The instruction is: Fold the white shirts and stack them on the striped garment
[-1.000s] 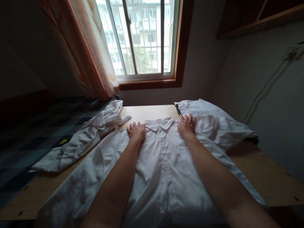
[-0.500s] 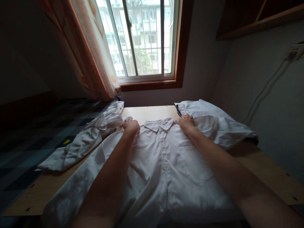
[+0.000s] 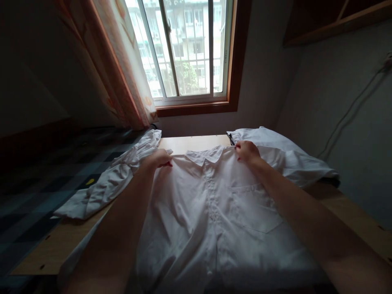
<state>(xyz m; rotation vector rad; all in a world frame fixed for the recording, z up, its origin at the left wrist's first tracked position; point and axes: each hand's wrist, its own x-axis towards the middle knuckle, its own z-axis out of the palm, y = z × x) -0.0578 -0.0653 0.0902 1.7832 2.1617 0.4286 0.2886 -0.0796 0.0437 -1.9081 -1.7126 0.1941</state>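
Observation:
A white button-up shirt (image 3: 196, 212) lies front side up before me, its collar at the far end and a chest pocket on the right. My left hand (image 3: 161, 158) is closed on the cloth at the left shoulder, thumb and fingers pinching it. At the right shoulder my right hand (image 3: 246, 151) pinches the fabric in the same way. The cloth is drawn taut between both hands. Under the shirt is a light wooden board (image 3: 196, 141). My forearms hide parts of the shirt's sides.
A crumpled white garment (image 3: 104, 190) lies at the left, partly over a dark checked cloth (image 3: 27, 204). Another white garment (image 3: 269, 139) with a dark edge lies at the back right. Behind are a window (image 3: 190, 53) and a curtain (image 3: 122, 73); a shelf (image 3: 337, 24) hangs upper right.
Both hands have moved slightly apart and lifted the shirt's shoulders a little, pulling the cloth tauter. The collar has risen slightly. The view has shifted a little.

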